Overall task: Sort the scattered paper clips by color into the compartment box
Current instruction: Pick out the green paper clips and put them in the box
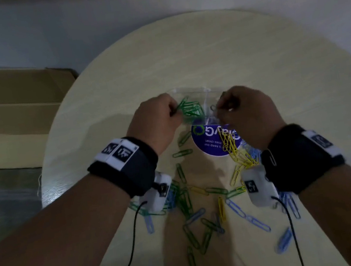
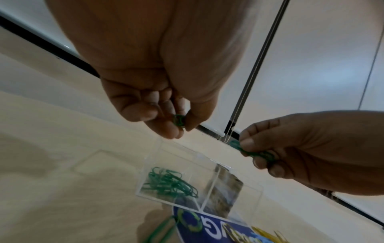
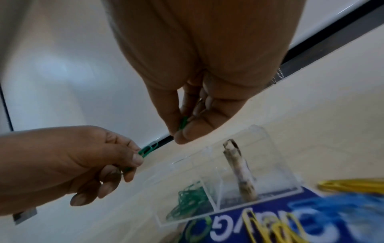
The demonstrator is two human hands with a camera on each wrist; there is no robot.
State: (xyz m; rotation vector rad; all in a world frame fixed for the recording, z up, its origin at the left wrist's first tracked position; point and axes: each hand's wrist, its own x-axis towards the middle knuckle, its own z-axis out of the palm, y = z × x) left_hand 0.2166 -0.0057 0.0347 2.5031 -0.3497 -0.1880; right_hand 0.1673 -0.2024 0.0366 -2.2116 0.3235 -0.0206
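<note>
Green wire clips (looped) pinched, both hands.

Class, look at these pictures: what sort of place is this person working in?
Probably an office or storeroom: a round pale table against a plain white wall, flattened cardboard boxes on the floor beside it, and a blind's bead chain hanging behind.

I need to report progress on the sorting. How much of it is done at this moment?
Done: a pile of green clips already lies in one compartment of the clear box. In hand: the left hand and the right hand each pinch green clips above the box. Left: many green, yellow and blue clips lie scattered on the table, so most sorting remains.
</note>
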